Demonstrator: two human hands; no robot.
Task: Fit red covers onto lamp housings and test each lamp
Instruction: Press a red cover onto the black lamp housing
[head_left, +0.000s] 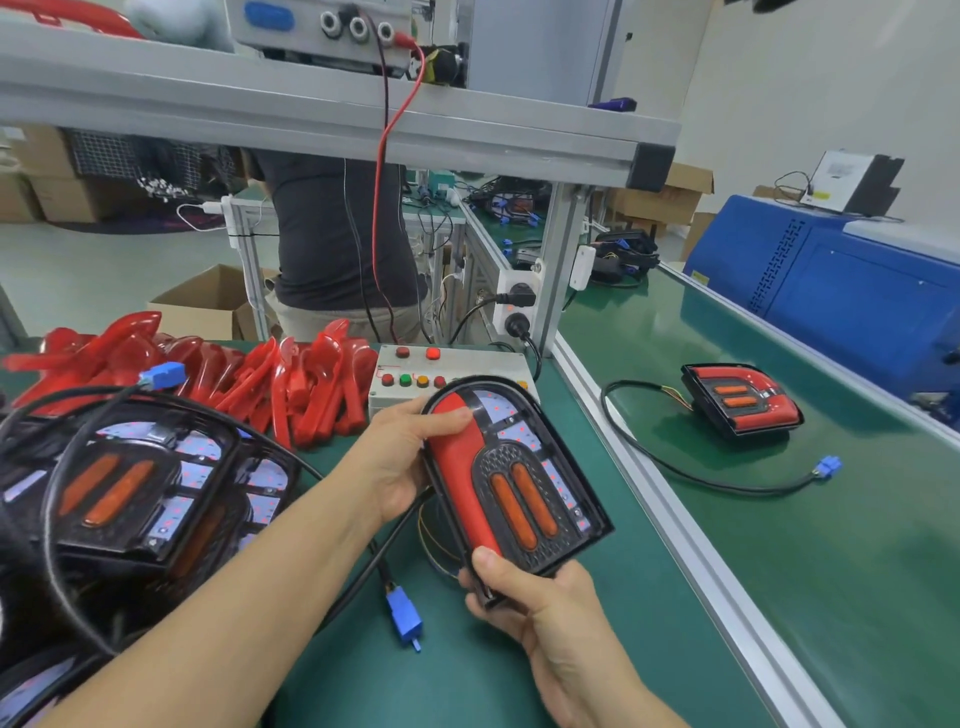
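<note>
If that red cover isn't seated evenly along the left side of the lamp housing, I reckon pressing harder could crack a clip or leave it crooked. Left hand grips the housing's upper left edge, thumb pressing the cover's top. Right hand holds the bottom end, thumb on the cover's lower tip, above the green bench.

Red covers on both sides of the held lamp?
No: the lamp housing held in both hands has one red cover on its left side; its right side is bare.
</note>
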